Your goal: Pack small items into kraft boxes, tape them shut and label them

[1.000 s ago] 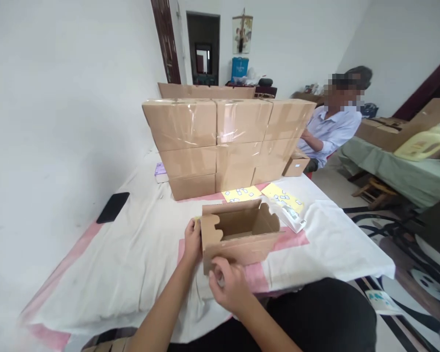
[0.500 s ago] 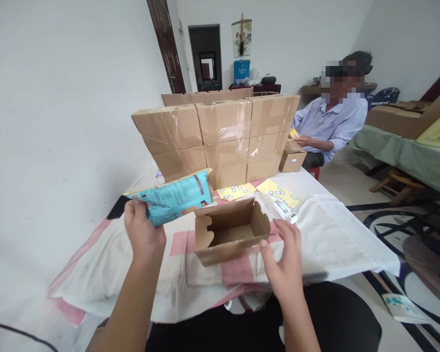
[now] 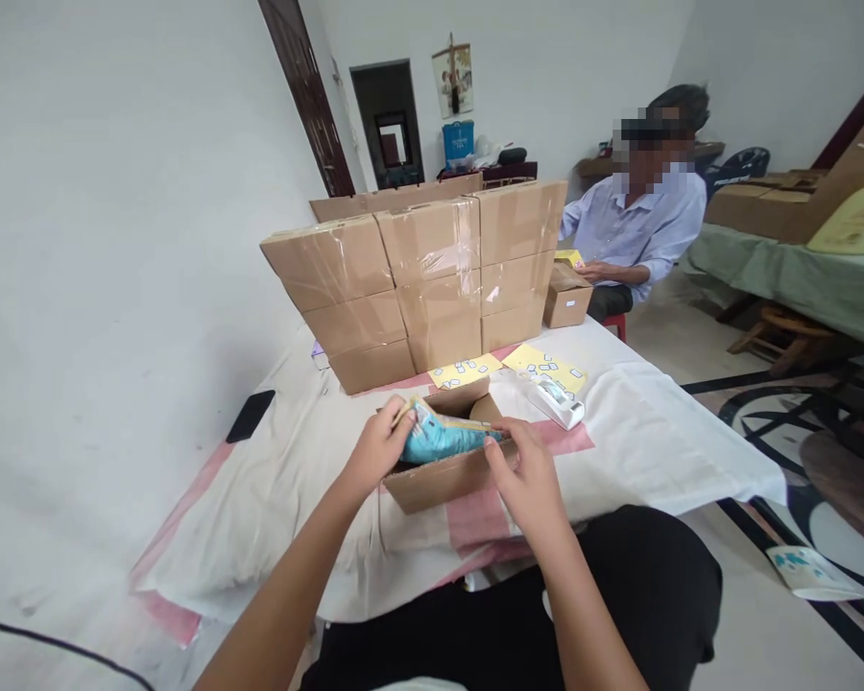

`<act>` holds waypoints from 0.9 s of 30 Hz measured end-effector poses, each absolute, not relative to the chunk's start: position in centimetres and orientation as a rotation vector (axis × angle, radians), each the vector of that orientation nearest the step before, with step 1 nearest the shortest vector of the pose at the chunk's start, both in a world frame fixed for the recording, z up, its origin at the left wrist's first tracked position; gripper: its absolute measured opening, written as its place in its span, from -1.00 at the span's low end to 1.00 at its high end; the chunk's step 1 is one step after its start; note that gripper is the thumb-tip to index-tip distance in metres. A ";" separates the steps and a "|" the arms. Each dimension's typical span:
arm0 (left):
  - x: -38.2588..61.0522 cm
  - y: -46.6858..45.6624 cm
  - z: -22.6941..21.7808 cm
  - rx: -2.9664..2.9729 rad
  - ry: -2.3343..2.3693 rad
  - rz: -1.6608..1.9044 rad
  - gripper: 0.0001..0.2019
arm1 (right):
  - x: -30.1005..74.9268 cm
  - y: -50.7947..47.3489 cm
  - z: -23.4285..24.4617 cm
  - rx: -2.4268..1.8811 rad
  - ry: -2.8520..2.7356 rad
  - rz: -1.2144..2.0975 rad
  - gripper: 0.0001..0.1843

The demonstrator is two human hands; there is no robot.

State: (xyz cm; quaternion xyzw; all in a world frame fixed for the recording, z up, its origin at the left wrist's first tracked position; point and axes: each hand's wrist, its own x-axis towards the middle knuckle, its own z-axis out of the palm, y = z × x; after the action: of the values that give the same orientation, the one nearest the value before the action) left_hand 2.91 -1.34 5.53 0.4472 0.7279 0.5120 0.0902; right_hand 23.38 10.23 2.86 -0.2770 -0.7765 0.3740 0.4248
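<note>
Shifted since the earlier frame: blue packet (image 3: 443, 440), now partway into the carton (image 3: 432, 488). Left hand (image 3: 375, 444) pinches one end; right hand (image 3: 530, 470), fingers slightly parted, is at the other, hold unclear. Apparent step: insertion; next move calls for even lowering.

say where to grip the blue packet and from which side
Probably pinch the blue packet from above by its left end, at the left hand: that end stands highest in the open box, whose near wall hides the packet's lower part.
</note>
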 end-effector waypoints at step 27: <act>2.7 -0.9 6.0 2.536 1.989 0.153 -0.65 | 24.8 11.2 4.7 -0.688 -2.029 1.206 -0.81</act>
State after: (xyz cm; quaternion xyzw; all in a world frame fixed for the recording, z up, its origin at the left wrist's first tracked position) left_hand 2.74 -0.87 6.04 0.7853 0.6159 0.0475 -0.0423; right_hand 24.79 11.23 4.67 -0.2636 -0.7777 0.4622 0.3349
